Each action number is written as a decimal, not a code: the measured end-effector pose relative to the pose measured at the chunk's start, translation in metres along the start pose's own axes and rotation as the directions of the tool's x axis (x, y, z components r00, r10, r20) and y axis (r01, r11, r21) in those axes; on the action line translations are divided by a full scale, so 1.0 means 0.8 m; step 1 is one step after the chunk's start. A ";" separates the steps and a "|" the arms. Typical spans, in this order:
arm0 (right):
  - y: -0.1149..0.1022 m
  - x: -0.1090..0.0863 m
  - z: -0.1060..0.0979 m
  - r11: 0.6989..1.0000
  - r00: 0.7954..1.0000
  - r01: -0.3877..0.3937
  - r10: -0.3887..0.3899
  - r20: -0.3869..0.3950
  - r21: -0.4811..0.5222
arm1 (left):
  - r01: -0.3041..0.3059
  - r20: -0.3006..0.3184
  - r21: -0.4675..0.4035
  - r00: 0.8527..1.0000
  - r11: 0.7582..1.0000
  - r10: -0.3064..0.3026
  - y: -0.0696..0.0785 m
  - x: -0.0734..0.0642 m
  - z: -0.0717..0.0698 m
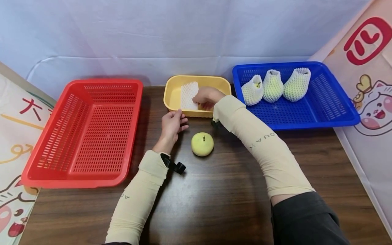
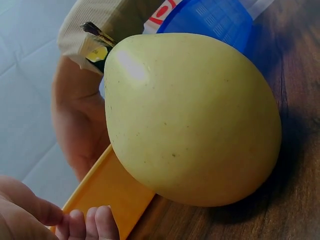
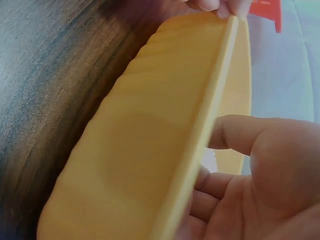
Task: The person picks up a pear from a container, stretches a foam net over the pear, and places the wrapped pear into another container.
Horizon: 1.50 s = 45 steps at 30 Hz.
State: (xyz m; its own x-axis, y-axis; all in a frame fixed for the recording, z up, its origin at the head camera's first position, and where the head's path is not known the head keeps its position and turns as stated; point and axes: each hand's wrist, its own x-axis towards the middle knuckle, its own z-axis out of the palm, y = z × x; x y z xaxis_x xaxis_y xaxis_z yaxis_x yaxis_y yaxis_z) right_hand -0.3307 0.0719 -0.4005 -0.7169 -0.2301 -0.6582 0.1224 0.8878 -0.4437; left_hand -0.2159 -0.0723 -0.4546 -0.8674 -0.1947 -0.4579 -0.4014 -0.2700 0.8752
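Observation:
A yellow basket (image 1: 228, 89) stands at the back middle of the table with a white foam net (image 1: 188, 97) in it. My right hand (image 1: 208, 97) reaches inside and holds the net at its right edge; the basket wall hides its fingertips in the right wrist view. My left hand (image 1: 172, 126) pinches the basket's front rim near its left corner, thumb against the fingers. Between my forearms sits a bare yellow-green pear (image 1: 202, 144), stem up, touched by neither hand. It fills much of the left wrist view, where the left fingers (image 2: 103, 222) show below it.
An openwork red basket (image 1: 130, 160) lies to the left. At the right, a blue basket (image 1: 324, 115) holds three pears in foam nets, among them one pear (image 1: 272, 86) in the middle. A pale cloth backdrop (image 1: 147, 34) hangs directly behind the baskets.

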 end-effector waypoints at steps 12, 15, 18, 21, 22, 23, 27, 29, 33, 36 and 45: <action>-0.004 -0.025 -0.014 0.991 0.989 0.109 -0.102 -0.103 0.071 | 0.012 0.002 0.025 1.000 1.000 -0.012 0.001 -0.003 -0.003; -0.003 -0.036 -0.020 0.987 0.981 0.134 -0.121 -0.149 0.086 | -0.038 -0.028 0.025 0.999 0.999 0.038 0.003 -0.005 -0.004; 0.000 -0.048 -0.027 0.982 0.975 0.161 -0.142 -0.174 0.103 | -0.104 -0.057 0.026 0.993 0.994 0.105 0.007 -0.008 -0.003; 0.004 -0.061 -0.033 0.980 0.970 0.181 -0.164 -0.179 0.080 | -0.155 -0.067 0.013 0.986 0.988 0.155 0.012 -0.011 -0.001; 0.005 -0.065 -0.035 0.980 0.969 0.186 -0.171 -0.178 0.072 | -0.165 -0.066 0.007 0.984 0.986 0.165 0.014 -0.013 0.000; 0.006 -0.069 -0.037 0.979 0.967 0.193 -0.179 -0.182 0.060 | -0.172 -0.064 0.004 0.983 0.985 0.172 0.015 -0.014 0.001; 0.009 -0.089 -0.041 0.973 0.954 0.230 -0.221 -0.204 0.025 | -0.151 -0.004 -0.001 0.989 0.989 0.151 0.022 -0.022 0.004; 0.011 -0.098 -0.042 0.967 0.944 0.256 -0.247 -0.219 0.014 | -0.122 0.042 0.003 0.992 0.993 0.122 0.026 -0.027 0.004; 0.015 -0.118 -0.038 0.947 0.914 0.322 -0.315 -0.257 -0.016 | -0.073 0.131 0.004 0.989 0.997 0.072 0.034 -0.034 0.004; 0.018 -0.130 -0.032 0.924 0.881 0.379 -0.375 -0.288 -0.045 | -0.041 0.178 0.005 0.983 0.999 0.039 0.039 -0.037 0.003; 0.037 -0.151 -0.013 0.758 0.663 0.633 -0.636 -0.394 -0.159 | 0.000 0.326 0.081 0.945 0.997 -0.027 0.047 -0.052 -0.001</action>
State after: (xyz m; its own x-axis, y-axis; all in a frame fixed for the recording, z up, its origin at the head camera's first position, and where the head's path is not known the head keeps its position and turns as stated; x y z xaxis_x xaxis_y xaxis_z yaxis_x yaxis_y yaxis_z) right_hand -0.2475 0.1299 -0.3281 -0.8239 -0.5603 0.0852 -0.4696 0.5906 -0.6562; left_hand -0.1943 -0.0750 -0.4026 -0.9048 0.1305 -0.4054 -0.4242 -0.1933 0.8847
